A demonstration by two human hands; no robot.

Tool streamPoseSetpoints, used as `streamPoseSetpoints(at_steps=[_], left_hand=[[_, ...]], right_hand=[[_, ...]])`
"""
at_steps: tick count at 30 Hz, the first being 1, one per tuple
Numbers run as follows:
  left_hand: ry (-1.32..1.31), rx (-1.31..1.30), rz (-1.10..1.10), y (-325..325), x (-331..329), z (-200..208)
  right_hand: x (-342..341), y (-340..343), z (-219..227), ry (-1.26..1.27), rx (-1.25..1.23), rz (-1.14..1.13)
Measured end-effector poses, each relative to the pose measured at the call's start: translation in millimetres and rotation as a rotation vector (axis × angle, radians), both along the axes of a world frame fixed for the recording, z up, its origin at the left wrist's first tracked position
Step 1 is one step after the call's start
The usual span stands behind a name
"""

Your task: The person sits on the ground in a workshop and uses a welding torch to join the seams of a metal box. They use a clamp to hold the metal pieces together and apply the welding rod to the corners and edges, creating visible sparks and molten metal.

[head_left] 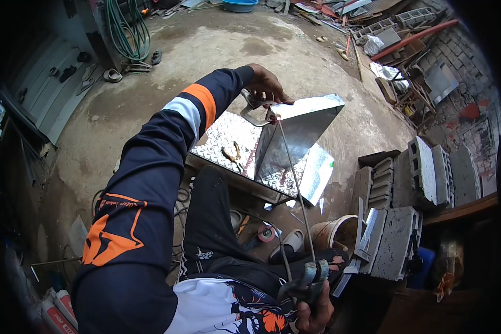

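In front of me a bent, shiny sheet-metal piece (303, 133) stands upright on a diamond-pattern metal plate (228, 132). My left hand (267, 83) reaches to its top edge, fingers curled over metal locking pliers (255, 116) there; the fingers are partly hidden. Low in the view, my right hand (315, 314) grips a grey-green welding electrode holder (306, 281). From its jaws a long thin welding rod (295, 183) runs up to the pliers' jaws, by the sheet's near corner. A pair of pliers (232, 154) with yellow-and-black handles lies on the plate.
Concrete blocks (395, 234) stack up at right, beside a dirty bucket (339, 229) and a metal square (364, 236). A small round-ended item (266, 232) and cables lie near my feet. Scrap (412, 39) piles at the far right; a green hose (128, 36) hangs far left.
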State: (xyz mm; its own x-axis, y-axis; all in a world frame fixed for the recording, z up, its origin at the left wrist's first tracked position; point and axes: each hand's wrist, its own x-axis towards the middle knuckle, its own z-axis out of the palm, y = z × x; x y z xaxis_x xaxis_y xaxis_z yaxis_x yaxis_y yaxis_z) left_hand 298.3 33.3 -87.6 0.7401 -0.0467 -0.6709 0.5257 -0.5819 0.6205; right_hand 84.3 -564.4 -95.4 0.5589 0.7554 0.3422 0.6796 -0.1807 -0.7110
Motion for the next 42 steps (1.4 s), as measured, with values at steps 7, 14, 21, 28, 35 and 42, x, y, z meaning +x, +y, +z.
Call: streamPoseSetpoints(at_steps=[7, 14, 21, 28, 35, 42], left_hand=[[-0.01, 0.002, 0.008, -1.8, -2.3, 2.3], [-0.003, -0.013, 0.009, -2.7, -2.6, 2.4], [-0.018, 0.001, 0.033, 0.6, -1.6, -1.6], [-0.48, 0.078, -0.145, 5.2, -23.3, -0.6], [-0.234, 0.012, 0.075, -20.3, -20.6, 15.0], [-0.142, 0.1, 0.029, -1.3, -3.6, -1.4]], right_hand=[[2.1, -1.0, -3.5, -0.033, 0.01, 0.017], [1.9, 0.0, -3.1, -0.021, 0.001, -0.001], [1.9, 1.5, -1.0, 0.013, 0.009, 0.001], [5.8, 7.7, 4.8, 0.049, 0.028, 0.066], [7.2, 16.4, 9.5, 0.005, 0.054, 0.054], [12.8, 4.8, -7.0, 0.234, 0.248, -0.127]])
